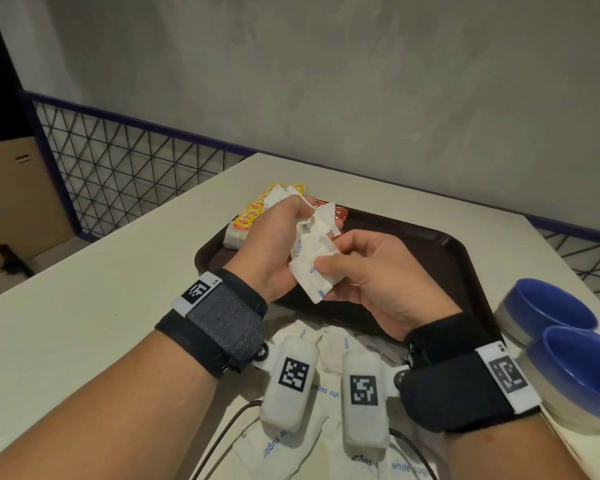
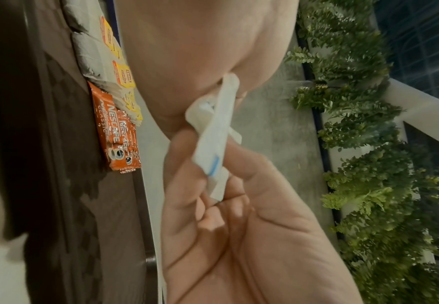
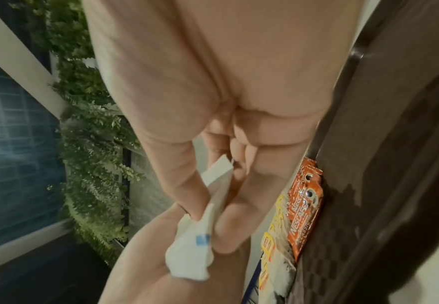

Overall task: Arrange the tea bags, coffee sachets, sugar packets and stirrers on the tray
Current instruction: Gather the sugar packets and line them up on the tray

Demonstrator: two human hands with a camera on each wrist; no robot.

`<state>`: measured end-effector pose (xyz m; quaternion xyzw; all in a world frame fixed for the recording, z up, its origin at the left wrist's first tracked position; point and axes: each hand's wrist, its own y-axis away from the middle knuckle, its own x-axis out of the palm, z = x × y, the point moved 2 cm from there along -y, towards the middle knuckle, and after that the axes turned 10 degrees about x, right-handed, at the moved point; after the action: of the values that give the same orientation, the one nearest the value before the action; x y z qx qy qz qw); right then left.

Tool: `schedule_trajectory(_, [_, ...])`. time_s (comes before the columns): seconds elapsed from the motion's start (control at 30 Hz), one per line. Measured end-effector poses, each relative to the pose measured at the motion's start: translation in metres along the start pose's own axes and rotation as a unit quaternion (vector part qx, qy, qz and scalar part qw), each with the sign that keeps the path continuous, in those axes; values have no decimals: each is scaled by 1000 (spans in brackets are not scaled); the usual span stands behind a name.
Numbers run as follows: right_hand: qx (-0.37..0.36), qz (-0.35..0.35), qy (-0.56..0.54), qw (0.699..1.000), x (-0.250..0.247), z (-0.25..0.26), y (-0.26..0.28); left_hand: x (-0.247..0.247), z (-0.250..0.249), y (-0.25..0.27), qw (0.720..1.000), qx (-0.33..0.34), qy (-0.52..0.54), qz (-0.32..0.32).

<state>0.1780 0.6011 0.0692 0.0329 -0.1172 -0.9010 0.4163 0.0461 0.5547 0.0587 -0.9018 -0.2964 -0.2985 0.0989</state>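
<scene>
Over the dark brown tray (image 1: 413,244) both hands hold a bunch of white sugar packets (image 1: 314,252). My left hand (image 1: 284,233) grips the bunch from the left, and my right hand (image 1: 361,268) pinches the lower packets between thumb and fingers. The left wrist view shows the sugar packets (image 2: 213,142) edge-on; in the right wrist view the sugar packets (image 3: 200,230) sit between the two hands. Yellow-tagged tea bags (image 1: 248,218) lie in a row at the tray's far left corner. Orange coffee sachets (image 2: 117,131) lie beside them, mostly hidden in the head view. More sugar packets (image 1: 329,393) lie loose on the table below my wrists.
Two blue bowls (image 1: 565,344) stand at the table's right edge beside the tray. A black cable (image 1: 222,431) runs across the near table. A wire-mesh railing (image 1: 125,174) borders the table on the left. No stirrers are visible.
</scene>
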Motion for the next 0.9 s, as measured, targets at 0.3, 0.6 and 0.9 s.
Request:
schedule_trajectory(0.3, [14,3,-134,991,-18,10,3,-5,-3,-3,998,33,1,-53])
schedule_trajectory(0.6, [2,-96,-93,991,-27,5,-3,5,5,-1,990,31,-137,11])
schedule_trajectory(0.9, [-11,-90,-11,996,-26,5,-3,-2,11,-4,976,44,-209,45])
